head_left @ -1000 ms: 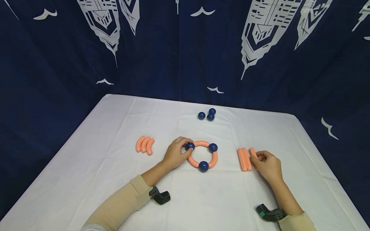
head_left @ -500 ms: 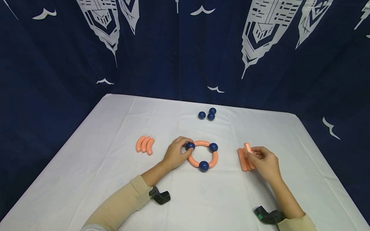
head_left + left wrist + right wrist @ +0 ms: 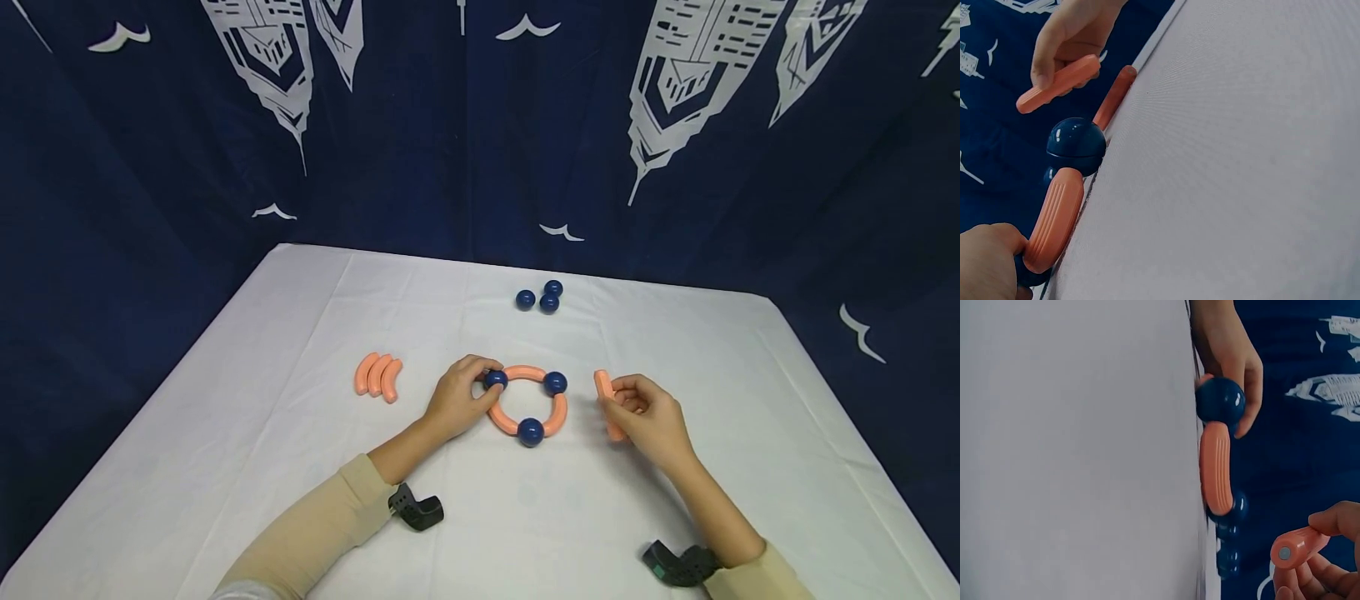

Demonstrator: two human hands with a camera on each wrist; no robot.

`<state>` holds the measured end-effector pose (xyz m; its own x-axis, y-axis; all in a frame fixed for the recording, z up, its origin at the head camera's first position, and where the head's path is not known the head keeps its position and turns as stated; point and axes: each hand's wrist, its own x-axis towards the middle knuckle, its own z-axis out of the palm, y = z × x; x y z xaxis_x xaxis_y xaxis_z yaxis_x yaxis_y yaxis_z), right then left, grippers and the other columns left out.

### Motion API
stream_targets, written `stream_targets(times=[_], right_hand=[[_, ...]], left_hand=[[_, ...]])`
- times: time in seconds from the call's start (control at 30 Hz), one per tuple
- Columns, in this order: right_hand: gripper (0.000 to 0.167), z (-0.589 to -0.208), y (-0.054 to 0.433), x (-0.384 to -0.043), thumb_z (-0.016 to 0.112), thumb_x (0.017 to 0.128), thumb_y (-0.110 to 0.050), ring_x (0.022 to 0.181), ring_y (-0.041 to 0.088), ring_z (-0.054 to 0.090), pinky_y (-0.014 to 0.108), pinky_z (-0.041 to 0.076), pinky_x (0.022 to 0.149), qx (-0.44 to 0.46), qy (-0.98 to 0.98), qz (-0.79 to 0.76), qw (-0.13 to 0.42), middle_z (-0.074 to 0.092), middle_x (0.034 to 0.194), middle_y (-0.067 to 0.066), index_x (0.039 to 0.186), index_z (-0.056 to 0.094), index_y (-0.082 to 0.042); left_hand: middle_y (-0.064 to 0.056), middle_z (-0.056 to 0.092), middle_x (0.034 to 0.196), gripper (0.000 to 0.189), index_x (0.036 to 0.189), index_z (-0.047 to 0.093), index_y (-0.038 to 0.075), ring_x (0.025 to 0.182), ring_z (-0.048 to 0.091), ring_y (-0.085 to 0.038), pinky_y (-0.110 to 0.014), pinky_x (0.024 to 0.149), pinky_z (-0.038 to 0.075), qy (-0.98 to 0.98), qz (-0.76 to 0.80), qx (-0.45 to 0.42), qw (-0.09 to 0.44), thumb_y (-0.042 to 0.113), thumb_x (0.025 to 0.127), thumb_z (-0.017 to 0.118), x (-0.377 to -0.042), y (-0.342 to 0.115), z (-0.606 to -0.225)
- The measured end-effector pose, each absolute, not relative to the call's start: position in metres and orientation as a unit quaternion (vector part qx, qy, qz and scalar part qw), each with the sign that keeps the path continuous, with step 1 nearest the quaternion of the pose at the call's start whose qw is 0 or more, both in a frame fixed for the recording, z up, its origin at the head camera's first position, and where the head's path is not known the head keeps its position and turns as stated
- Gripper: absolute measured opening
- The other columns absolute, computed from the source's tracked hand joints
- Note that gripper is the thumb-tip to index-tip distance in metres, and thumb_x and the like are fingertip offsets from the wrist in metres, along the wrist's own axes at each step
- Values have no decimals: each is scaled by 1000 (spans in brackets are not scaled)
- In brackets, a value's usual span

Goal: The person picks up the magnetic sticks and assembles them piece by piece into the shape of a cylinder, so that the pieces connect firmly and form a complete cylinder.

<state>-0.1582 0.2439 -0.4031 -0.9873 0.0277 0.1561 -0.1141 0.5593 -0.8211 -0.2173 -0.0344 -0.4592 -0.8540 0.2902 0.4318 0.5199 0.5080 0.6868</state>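
Note:
A ring of blue balls and curved orange sticks lies in the middle of the white table. My left hand (image 3: 459, 396) holds its left ball (image 3: 496, 380) between thumb and fingers. The near ball (image 3: 530, 432) and right ball (image 3: 555, 382) are joined by a curved stick (image 3: 557, 414). Right of the ring, my right hand (image 3: 654, 419) pinches a straight orange stick (image 3: 602, 383). A grey disc in that stick's end faces the right wrist camera. Another orange stick (image 3: 1114, 98) shows low beyond a blue ball (image 3: 1076, 147) in the left wrist view.
Several loose blue balls (image 3: 549, 303) are grouped toward the far edge. Curved orange sticks (image 3: 375, 375) lie side by side at the left. A dark blue printed curtain (image 3: 465, 150) hangs behind the white tablecloth (image 3: 300, 500). Each wrist carries a black camera.
My right hand has lifted a straight stick from beside the others and carried it left toward the ring. The left hand stays on the same ball, and the ring keeps its place.

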Motion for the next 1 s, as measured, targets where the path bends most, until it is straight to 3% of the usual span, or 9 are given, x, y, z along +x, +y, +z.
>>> stream_targets(times=[0.27, 1.0], right_hand=[[21, -401, 222, -158, 73, 86, -8, 72, 11, 57, 21, 48, 60, 89, -861, 494, 84, 61, 87, 9, 103, 64, 1], [24, -401, 185, -157, 71, 82, 7, 81, 9, 64, 22, 52, 69, 195, -792, 570, 96, 65, 90, 16, 103, 60, 5]], left_hand=[[-7, 64, 111, 25, 112, 67, 7, 96, 60, -21, -38, 86, 48, -854, -441, -240, 138, 12, 87, 71, -217, -34, -460], [-7, 64, 110, 25, 111, 67, 6, 95, 61, -21, -36, 85, 49, -851, -437, -252, 147, 12, 87, 70, -218, -36, -460]])
